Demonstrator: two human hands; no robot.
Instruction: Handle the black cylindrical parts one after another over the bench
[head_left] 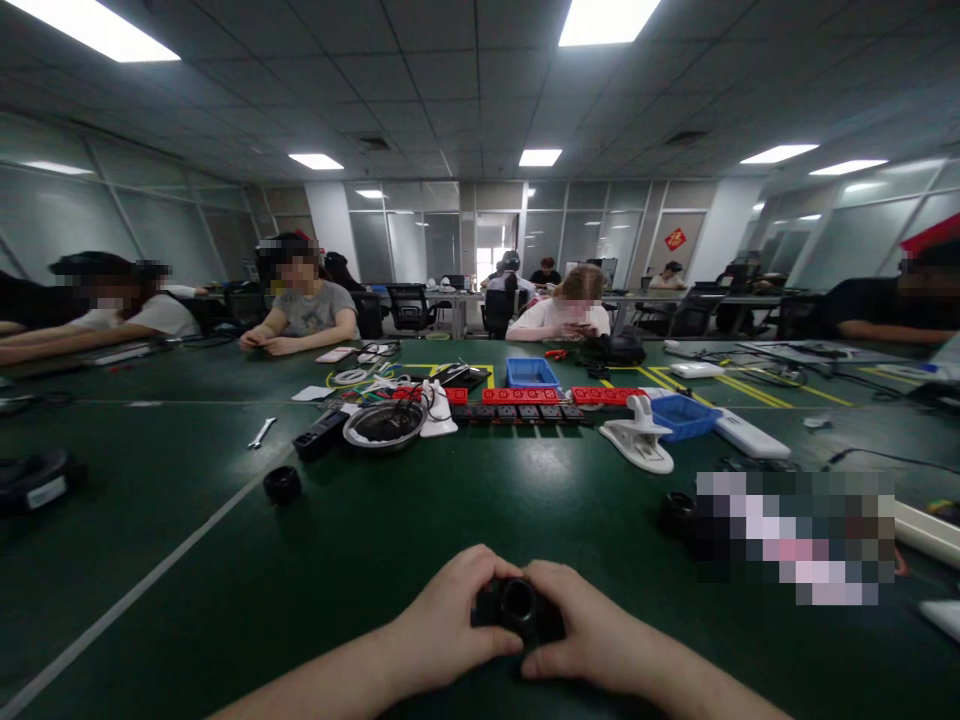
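My left hand (452, 618) and my right hand (583, 622) meet at the near side of the green table. Between them they grip a black part with a round opening (518, 600), which faces up toward me. Thumbs are at its near side and fingers curl around the far side. Its exact kind cannot be made out. Ahead to the left sits a short black ring-shaped piece (282, 485). A similar black round piece (678, 512) stands to the right, beside a blurred-out patch.
A silver wrench (262, 432) lies left of a round metal dish (385, 427). Red socket strips (517, 396), blue trays (532, 373) and a white clip-on base (639, 440) line the middle of the green table (420, 520). Several people sit around it.
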